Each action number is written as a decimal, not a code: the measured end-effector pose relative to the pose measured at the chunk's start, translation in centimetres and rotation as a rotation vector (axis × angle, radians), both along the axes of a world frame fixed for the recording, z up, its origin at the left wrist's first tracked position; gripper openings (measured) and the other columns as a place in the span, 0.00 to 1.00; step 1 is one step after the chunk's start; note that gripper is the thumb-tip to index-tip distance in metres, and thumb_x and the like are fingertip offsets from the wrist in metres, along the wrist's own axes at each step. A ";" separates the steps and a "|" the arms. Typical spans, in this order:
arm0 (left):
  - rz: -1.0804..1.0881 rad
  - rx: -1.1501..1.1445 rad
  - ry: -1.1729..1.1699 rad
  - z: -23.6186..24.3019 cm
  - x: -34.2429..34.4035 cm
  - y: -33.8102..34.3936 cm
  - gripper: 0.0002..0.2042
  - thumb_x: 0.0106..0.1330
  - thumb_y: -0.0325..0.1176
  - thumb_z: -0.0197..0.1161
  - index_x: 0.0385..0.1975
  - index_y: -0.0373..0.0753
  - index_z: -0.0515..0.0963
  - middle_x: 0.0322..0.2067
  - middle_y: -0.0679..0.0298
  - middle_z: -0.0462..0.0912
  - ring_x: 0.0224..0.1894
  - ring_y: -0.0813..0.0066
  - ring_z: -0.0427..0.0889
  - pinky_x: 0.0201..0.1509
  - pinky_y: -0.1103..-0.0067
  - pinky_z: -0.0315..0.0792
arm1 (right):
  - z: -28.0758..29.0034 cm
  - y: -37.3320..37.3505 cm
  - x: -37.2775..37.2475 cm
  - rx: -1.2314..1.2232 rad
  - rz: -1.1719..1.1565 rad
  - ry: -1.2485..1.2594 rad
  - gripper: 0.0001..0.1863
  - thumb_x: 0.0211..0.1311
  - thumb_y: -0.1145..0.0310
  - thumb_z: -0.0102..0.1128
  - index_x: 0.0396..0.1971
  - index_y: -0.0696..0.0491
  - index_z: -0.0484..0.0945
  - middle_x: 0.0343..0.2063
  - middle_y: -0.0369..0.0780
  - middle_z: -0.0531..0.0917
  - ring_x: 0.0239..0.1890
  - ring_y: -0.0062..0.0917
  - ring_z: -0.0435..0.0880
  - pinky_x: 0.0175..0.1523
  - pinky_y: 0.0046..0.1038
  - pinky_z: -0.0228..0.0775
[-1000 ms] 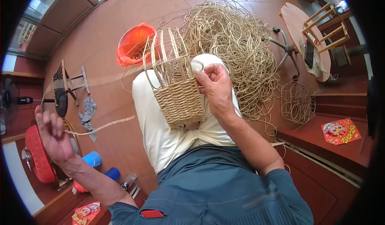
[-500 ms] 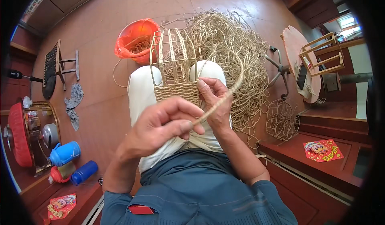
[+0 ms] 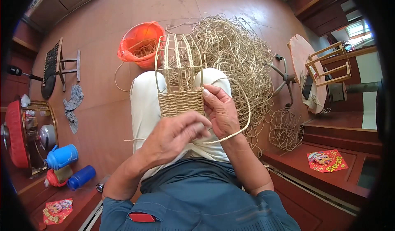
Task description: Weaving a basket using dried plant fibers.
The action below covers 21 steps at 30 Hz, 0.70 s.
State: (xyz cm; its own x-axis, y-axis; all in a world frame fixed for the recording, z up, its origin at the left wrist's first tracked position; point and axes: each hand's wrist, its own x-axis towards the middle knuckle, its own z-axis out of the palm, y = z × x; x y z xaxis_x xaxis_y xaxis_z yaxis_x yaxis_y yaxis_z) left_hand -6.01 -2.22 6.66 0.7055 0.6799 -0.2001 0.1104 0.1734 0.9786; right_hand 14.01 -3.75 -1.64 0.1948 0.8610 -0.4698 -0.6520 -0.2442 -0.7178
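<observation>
A partly woven basket rests between my knees. Its near part is tightly woven tan cord, and its far part is an open frame of bars and wrapped strands. My right hand pinches the basket's right edge between thumb and fingers, where the working cord leaves the weave. That cord loops out to the right, crosses my right wrist and passes under my left hand; a loose end sticks out beyond it. My left hand hovers over the basket's near end, its fingers bent and smeared by motion, so its hold on the cord is unclear.
A large heap of loose cord covers the floor ahead and right. Beside it stands an orange bucket with a bag liner. A round pink-topped table is at right, a wooden stool at left, with blue flasks nearer.
My left hand has drawn the cord leftward and down, so its loop now lies across my right wrist with an end showing at left. My right hand stays at the basket's edge.
</observation>
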 end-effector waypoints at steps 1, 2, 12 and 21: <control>0.108 -0.059 0.017 -0.2 0.1 0.6 0.10 0.83 0.27 0.59 0.55 0.32 0.83 0.41 0.63 0.91 0.46 0.77 0.89 0.52 0.77 0.83 | -0.3 0.1 0.1 -0.034 -0.007 0.061 0.16 0.74 0.73 0.73 0.58 0.57 0.83 0.46 0.34 0.89 0.46 0.15 0.87 0.54 0.18 0.81; 0.214 0.069 0.029 -0.4 0.5 0.8 0.10 0.82 0.27 0.61 0.55 0.33 0.83 0.39 0.61 0.91 0.44 0.76 0.89 0.49 0.76 0.83 | 0.0 0.0 0.4 -0.009 0.010 0.085 0.19 0.74 0.74 0.73 0.61 0.56 0.81 0.48 0.35 0.89 0.48 0.16 0.87 0.58 0.19 0.81; 0.165 1.110 0.620 -3.5 3.3 5.2 0.16 0.70 0.29 0.63 0.58 0.45 0.81 0.34 0.57 0.84 0.38 0.53 0.88 0.39 0.60 0.81 | -0.8 0.8 1.0 0.036 0.069 0.111 0.21 0.76 0.75 0.68 0.65 0.54 0.79 0.52 0.34 0.88 0.52 0.19 0.87 0.60 0.25 0.81; 0.033 1.088 0.584 -3.2 3.7 5.9 0.03 0.73 0.29 0.61 0.36 0.39 0.75 0.31 0.52 0.84 0.36 0.49 0.88 0.39 0.58 0.79 | -1.7 -0.4 0.3 0.020 0.076 0.107 0.20 0.75 0.73 0.70 0.64 0.54 0.80 0.51 0.35 0.89 0.52 0.20 0.88 0.59 0.25 0.81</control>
State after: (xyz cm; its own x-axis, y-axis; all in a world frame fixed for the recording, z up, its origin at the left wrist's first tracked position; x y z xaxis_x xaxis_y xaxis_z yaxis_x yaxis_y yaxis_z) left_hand -2.29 3.65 3.50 0.6799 0.7052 0.2013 0.5903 -0.6891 0.4204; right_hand 14.36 -4.11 -3.37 0.0788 0.8807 -0.4670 -0.7051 -0.2819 -0.6507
